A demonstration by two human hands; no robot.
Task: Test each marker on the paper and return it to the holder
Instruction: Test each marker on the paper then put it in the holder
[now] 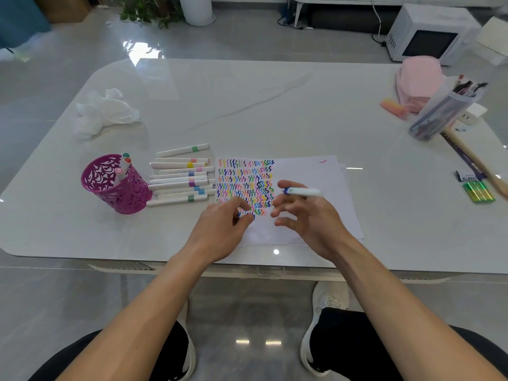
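Observation:
A white marker [303, 191] with a blue tip lies across my right hand [308, 213], pinched between thumb and forefinger just above the paper [316, 174]. My left hand [222, 226] rests on the paper's near left part, fingers closed on what looks like the small blue cap [248, 215]. Rows of coloured squiggles [244, 182] fill the paper's left half. Several white markers [180, 180] lie in a stack left of the paper. The purple perforated holder [115, 185] stands further left with three markers in it.
Crumpled white tissue [104, 111] lies at the back left. At the right are a clear jar of pens [442, 111], a pink pouch [417, 81], a pink eraser [394, 107], a wooden-handled tool [472, 158] and green sticks [479, 191]. The table's front edge [165, 264] runs under my forearms.

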